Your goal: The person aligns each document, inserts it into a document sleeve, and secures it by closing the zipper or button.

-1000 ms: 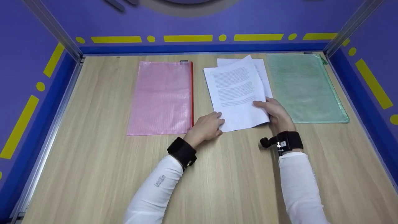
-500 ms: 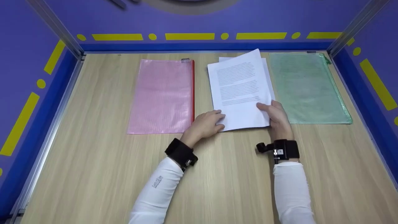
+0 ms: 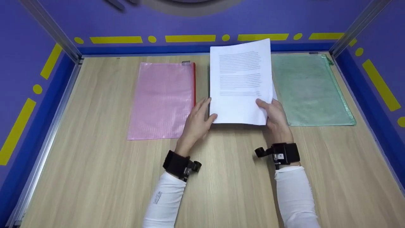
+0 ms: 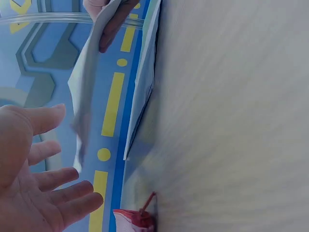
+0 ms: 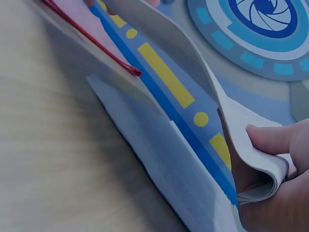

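My right hand (image 3: 277,117) pinches the lower right edge of a stack of printed paper sheets (image 3: 239,82), thumb on top and fingers beneath. In the right wrist view, the held sheets (image 5: 231,116) bend in a curl at the grip. The stack is raised off the table. My left hand (image 3: 197,118) is at the stack's lower left edge, its fingers extended; in the left wrist view, the left hand (image 4: 43,179) has spread fingers beside the raised sheets (image 4: 84,87). Other sheets (image 5: 159,154) lie lower on the table, mostly hidden from above.
A pink zip pouch (image 3: 164,98) with a red zipper edge lies left of the papers, partly behind my left hand. A green zip pouch (image 3: 313,91) lies to the right. Purple-blue panels (image 3: 190,23) border the wooden table (image 3: 104,177) at the back and sides.
The top stack has been raised and straightened, apart from the sheets beneath it. My left hand has moved up along its left edge, fingers now pointing forward. The right hand keeps its grip.
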Tool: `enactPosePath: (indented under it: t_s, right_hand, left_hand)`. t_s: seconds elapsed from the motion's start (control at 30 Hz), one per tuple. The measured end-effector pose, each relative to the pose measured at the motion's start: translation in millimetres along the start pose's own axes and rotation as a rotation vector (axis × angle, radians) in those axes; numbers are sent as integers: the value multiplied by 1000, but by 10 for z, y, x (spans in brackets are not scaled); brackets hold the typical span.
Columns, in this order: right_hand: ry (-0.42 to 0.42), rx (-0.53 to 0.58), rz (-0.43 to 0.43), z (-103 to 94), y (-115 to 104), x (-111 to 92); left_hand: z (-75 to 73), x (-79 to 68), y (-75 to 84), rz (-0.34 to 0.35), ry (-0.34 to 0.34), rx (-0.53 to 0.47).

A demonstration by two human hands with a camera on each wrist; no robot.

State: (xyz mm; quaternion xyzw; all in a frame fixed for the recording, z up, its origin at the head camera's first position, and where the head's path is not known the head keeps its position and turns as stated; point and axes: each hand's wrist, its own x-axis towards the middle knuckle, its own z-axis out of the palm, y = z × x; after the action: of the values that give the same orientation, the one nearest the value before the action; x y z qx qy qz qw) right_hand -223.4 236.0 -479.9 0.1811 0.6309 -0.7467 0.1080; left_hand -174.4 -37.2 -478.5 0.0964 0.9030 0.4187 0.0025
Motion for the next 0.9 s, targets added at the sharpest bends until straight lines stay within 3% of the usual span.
enactPosePath:
  t_s: [0.17, 0.37, 0.73, 0.9]
  right_hand:
    - [-27, 83, 11, 12, 14, -27]
    - [-77, 61, -7, 141, 38, -42]
    - [-124, 35, 4, 425, 112, -101]
    - [-131, -37, -22, 450, 112, -124]
  left_hand:
    - [0, -23, -38, -82, -8, -158]
    - [-55, 13, -73, -173, 33, -370]
    - [-120, 21, -113, -232, 70, -654]
    - [-123, 16, -121, -253, 78, -694]
